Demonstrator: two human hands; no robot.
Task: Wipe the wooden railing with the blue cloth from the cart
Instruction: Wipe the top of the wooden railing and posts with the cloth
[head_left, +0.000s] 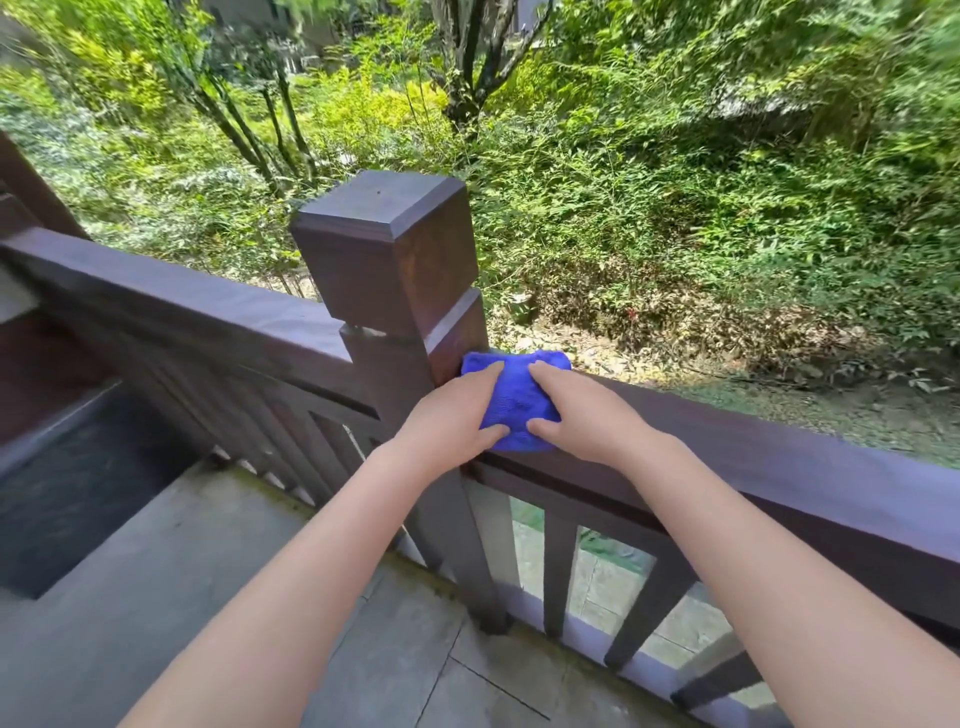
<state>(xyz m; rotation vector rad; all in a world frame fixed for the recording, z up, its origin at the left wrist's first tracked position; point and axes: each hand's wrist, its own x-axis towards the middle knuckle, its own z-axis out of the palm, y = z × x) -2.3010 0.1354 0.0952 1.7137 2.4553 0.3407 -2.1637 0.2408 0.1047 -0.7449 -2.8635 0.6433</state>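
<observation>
A bunched blue cloth lies on top of the dark wooden railing, pressed up against the right side of the square corner post. My left hand grips the cloth's left edge, fingers over the top and thumb at the near side. My right hand holds its right edge the same way. Both forearms reach in from the bottom of the view. The cart is out of sight.
A second stretch of rail runs left from the post, with slats below. Grey stone paving lies underfoot, with a dark sunken panel at left. Beyond the railing are shrubs and trees.
</observation>
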